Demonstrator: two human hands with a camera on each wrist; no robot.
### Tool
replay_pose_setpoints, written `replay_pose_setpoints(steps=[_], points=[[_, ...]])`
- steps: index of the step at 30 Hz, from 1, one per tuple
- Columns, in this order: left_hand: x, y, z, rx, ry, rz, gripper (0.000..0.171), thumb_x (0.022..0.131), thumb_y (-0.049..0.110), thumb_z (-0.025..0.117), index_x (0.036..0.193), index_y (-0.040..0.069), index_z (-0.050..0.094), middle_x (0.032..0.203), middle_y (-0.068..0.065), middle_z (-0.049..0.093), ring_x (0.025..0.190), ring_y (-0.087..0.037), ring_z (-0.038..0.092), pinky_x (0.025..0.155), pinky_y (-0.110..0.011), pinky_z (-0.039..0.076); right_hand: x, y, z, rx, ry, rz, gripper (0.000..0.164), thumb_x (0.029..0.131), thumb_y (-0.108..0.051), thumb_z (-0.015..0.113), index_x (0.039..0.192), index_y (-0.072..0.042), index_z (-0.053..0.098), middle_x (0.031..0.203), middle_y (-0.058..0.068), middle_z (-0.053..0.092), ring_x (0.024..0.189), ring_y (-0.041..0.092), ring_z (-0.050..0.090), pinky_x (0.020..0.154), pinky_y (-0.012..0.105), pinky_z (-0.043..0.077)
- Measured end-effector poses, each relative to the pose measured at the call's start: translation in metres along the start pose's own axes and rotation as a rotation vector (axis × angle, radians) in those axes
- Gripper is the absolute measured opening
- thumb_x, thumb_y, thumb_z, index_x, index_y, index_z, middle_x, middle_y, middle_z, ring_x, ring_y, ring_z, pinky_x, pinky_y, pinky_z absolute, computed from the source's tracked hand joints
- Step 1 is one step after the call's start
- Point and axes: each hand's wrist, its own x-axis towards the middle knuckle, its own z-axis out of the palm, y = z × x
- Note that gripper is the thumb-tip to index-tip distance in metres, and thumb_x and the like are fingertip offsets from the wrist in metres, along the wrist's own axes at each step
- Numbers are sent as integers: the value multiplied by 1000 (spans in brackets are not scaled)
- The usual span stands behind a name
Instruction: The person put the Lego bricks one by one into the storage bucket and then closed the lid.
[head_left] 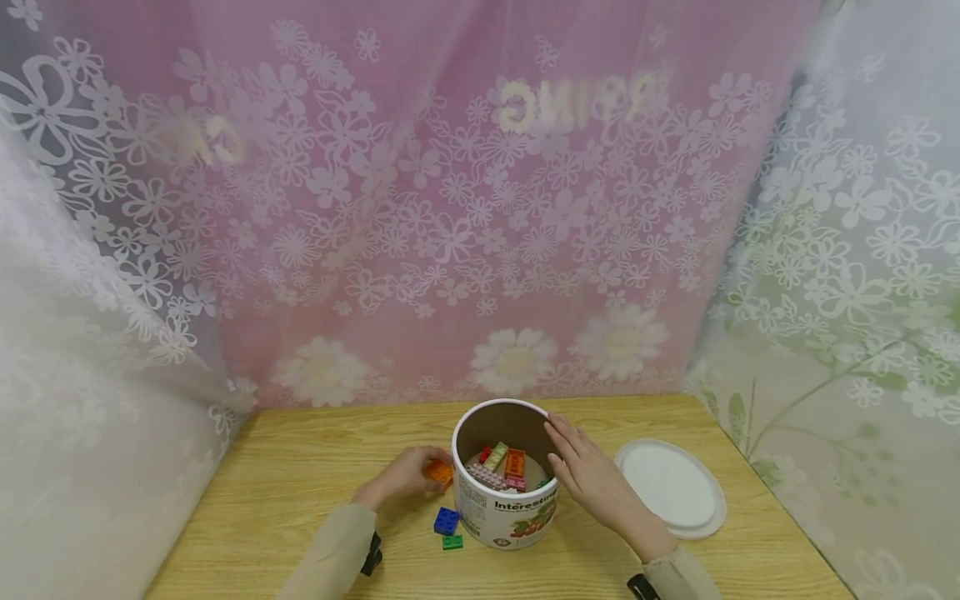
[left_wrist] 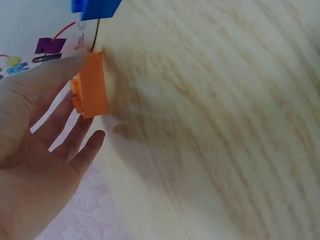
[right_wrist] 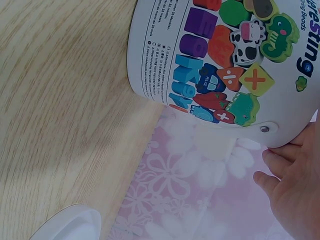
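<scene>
A white printed bucket (head_left: 504,521) stands on the table with several toy building bricks inside. Left of it, my left hand (head_left: 405,477) pinches an orange building brick (left_wrist: 94,85) between thumb and fingers, low over the tabletop. My right hand (head_left: 596,483) rests on the bucket's right rim, its fingers fairly straight; the right wrist view shows its fingertips touching the bucket's side. Beside the bucket's front left lie a blue brick (head_left: 446,522) and a small green brick (head_left: 452,542). Among the bricks in the bucket are a pale yellow brick (head_left: 496,456) and another orange brick (head_left: 514,463).
A white round lid (head_left: 670,487) lies on the wooden table (head_left: 330,442) to the right of the bucket. Sheer flowered curtains (head_left: 480,250) hang behind the table and along both sides.
</scene>
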Motion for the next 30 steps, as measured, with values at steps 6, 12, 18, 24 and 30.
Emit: replay_pose_setpoints(steps=[6, 12, 18, 24, 30], points=[[2, -3, 5, 44, 42, -1, 33, 81, 1, 83, 111, 10, 73, 114, -7, 70, 109, -28, 63, 97, -51, 52, 0, 0, 1, -1, -4, 11, 54, 107, -26, 52, 152, 0, 43, 160, 15, 37, 148, 31, 36, 119, 48, 29], [4, -9, 3, 32, 118, 9, 28, 82, 9, 85, 106, 11, 72, 105, -2, 68, 95, -18, 60, 83, -40, 54, 0, -1, 0, 4, 4, 10, 54, 105, -24, 55, 152, 1, 44, 159, 16, 39, 146, 32, 38, 117, 52, 31], [2, -8, -10, 27, 158, 14, 29, 83, 12, 84, 110, 12, 72, 110, -3, 68, 97, -18, 61, 84, -40, 54, 0, -1, -2, 10, -19, 17, 54, 108, -29, 50, 152, 0, 43, 160, 16, 37, 148, 31, 35, 118, 52, 29], [-2, -2, -26, 51, 178, 1, 29, 85, 12, 82, 113, 11, 73, 110, -5, 69, 95, -19, 63, 82, -41, 56, 0, 0, -1, 12, -14, 12, 54, 108, -29, 50, 153, 0, 42, 161, 15, 37, 148, 30, 35, 120, 49, 28], [-4, 7, -40, 43, 217, -27, 30, 84, 15, 84, 112, 12, 73, 105, -2, 69, 91, -16, 62, 80, -37, 56, 0, 1, 1, 9, -5, 8, 53, 107, -29, 50, 152, 0, 43, 160, 15, 38, 147, 31, 36, 117, 53, 31]])
